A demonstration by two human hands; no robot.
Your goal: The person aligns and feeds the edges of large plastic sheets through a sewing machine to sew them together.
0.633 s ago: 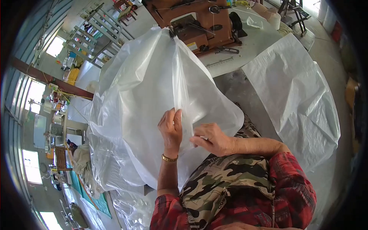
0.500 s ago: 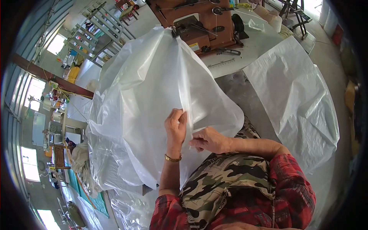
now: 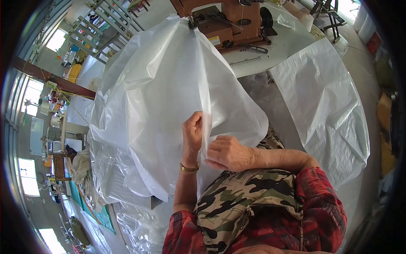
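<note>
A large sheet of whitish, translucent plastic (image 3: 163, 101) hangs from beneath the needle end of a brown sewing machine (image 3: 228, 36) down towards my lap. Its edge forms a narrow folded strip (image 3: 204, 93) running from the machine to my hands. My left hand (image 3: 193, 132) is closed on this strip from its left side, the fingertips partly behind the plastic. Lower down and to the right, my right hand (image 3: 228, 153) has its fingers curled round the same edge; the fingertips are slightly blurred.
Another white plastic sheet (image 3: 321, 110) drapes over the right side. A dark tool (image 3: 256, 49) lies by the machine on the pale table (image 3: 270, 59). Crumpled clear plastic (image 3: 141, 224) lies at lower left. Grey slatted racks (image 3: 99, 36) stand at the far left.
The view has shifted a little, so the machine sits higher. My left hand has turned slightly against the strip. My right hand has moved a little, its fingers curling more round the edge.
</note>
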